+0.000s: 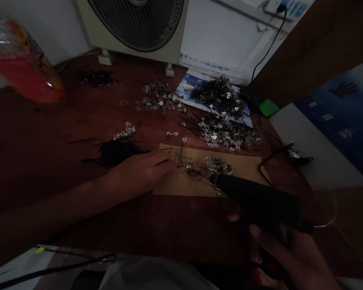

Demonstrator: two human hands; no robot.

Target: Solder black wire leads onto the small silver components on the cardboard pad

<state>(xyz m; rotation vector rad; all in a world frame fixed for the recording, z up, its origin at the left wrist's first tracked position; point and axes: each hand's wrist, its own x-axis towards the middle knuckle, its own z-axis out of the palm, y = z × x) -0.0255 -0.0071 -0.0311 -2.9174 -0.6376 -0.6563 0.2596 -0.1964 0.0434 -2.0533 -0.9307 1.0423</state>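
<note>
My right hand [290,249] is wrapped around the handle of a black glue gun [257,197], whose nozzle points left over a tan cardboard sheet [245,163]. A clear glue stick [328,222] curves out of its rear end. With fingers closed, my left hand [145,171] rests at the cardboard's left part. A thin dark stick [180,166] appears to poke out from its fingertips, close to a small shiny piece near the nozzle; the pinch itself is partly hidden. Behind my left hand lies a bundle of thin black sticks [116,152]. Small shiny pieces [218,165] are heaped on the cardboard.
Clear flower-like pieces [160,96] and black sticks with clear tips [226,131] lie in piles farther back. A box fan [139,28] stands behind them. At left is a bottle of orange-red liquid [27,72]. A black cable [264,169] loops at the right.
</note>
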